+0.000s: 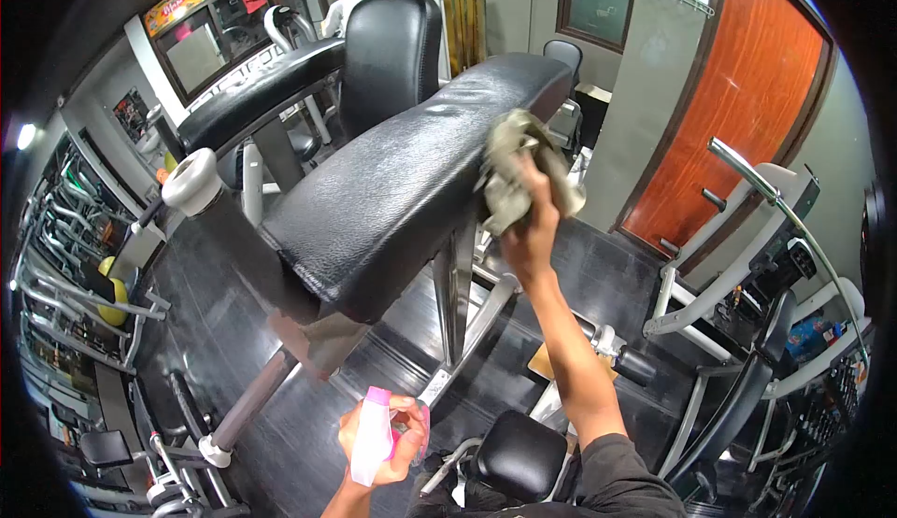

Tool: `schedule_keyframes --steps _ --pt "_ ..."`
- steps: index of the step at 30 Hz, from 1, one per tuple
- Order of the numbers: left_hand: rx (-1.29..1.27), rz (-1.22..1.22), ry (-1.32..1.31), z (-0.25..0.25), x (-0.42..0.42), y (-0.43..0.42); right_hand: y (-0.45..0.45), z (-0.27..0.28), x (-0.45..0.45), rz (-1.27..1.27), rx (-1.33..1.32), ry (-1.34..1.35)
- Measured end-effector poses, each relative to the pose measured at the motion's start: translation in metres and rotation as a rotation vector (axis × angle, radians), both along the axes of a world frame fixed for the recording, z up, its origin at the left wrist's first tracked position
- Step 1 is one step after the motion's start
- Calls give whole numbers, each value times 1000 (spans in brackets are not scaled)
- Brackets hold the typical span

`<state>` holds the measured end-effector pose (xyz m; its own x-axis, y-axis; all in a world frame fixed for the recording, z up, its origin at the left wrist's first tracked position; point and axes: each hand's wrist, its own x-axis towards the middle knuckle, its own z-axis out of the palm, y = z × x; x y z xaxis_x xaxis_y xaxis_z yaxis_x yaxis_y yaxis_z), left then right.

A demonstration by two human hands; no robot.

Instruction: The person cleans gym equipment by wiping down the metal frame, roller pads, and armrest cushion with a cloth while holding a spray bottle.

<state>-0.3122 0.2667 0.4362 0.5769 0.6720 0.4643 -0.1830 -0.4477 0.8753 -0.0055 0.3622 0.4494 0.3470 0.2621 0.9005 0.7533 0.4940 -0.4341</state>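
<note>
My right hand is closed on a crumpled grey-green cloth, which lies against the right side of a long black padded cushion. Motion blurs the cloth and fingers slightly. Lower down, my left hand grips a white and pink spray bottle upright, below the cushion's near end and apart from it. The cushion rests on a metal frame. Beyond it stands an upright black backrest, and a second black pad extends to the left.
A small black seat is just in front of me. Exercise machines line both sides, including a white-framed one at right. A grey-white capped post stands at the cushion's left. In the background is a person; an orange-brown door is at right.
</note>
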Motion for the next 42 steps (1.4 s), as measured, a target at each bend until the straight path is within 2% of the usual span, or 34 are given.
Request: schedule_keyframes --steps 1,3,4,6,9,11,12,13,15,17,18,19,21,23,24,26,28,29,31,33,34,35,37,38,40,41,42 --pt "-1 11 -4 -3 -4 -1 -3 0 -3 151 -108 296" --pt "12 66 20 -9 -12 -3 -5 -3 -23 29 -94 169" --pt "12 78 20 -8 -14 -5 -15 1 -47 227 -97 314" --pt "-85 195 -83 -7 -14 -10 -28 -3 -80 230 54 -49" --pt "-183 198 -222 -6 -18 -21 -44 -18 -98 211 30 -406" --pt "-133 186 -202 -1 -24 -25 -46 -25 -83 177 -195 -404" --pt "-86 166 -184 1 -27 -26 -37 -26 -86 146 -244 -172" --pt "-87 178 -181 2 -29 -28 -37 -34 -91 111 7 -133" --pt "-57 180 -198 2 -35 -31 -49 -45 -117 259 -67 75" --pt "-126 183 -235 -1 -43 -37 -48 -56 -140 414 77 -177" --pt "-190 176 -275 -3 -45 -39 -54 -73 -148 433 -68 -392" --pt "-190 177 -274 -4 -45 -39 -55 -59 -170 313 88 -405" --pt "-173 214 -304 -5 -50 -41 -54 -47 -181 769 -302 -107" --pt "-156 229 -282 -6 -56 -42 -38 -105 -163 187 84 -859" --pt "-139 234 -261 -5 -56 -41 -50 -83 -140 363 -177 -859" --pt "-115 237 -243 -4 -60 -41 -32 -92 -116 424 -145 -582" --pt "-117 246 -235 -8 -64 -42 -22 -98 -92 339 -123 -458" --pt "-114 244 -235 -7 -65 -44 -20 -95 -86 195 -127 -379" --pt "-148 255 -227 -7 -61 -46 -12 -85 -83 198 23 -181" --pt "-162 244 -239 -13 -55 -45 -12 -78 -94 220 158 -337" --pt "-181 239 -244 -15 -52 -46 -18 -87 -106 282 108 -376" --pt "-185 228 -245 -14 -48 -46 -25 -81 -115 344 58 -529" --pt "-178 188 -201 -11 -39 -45 -49 -71 -131 285 2 -790" --pt "-175 180 -198 -8 -36 -44 -51 -57 -126 276 3 -788" --pt "-132 122 -213 -3 -33 -43 -38 -29 -100 634 -185 -349" --pt "-126 120 -213 0 -32 -43 -28 -32 -78 591 -344 -371" --pt "-125 116 -202 3 -32 -44 -8 -62 -61 255 83 -408"
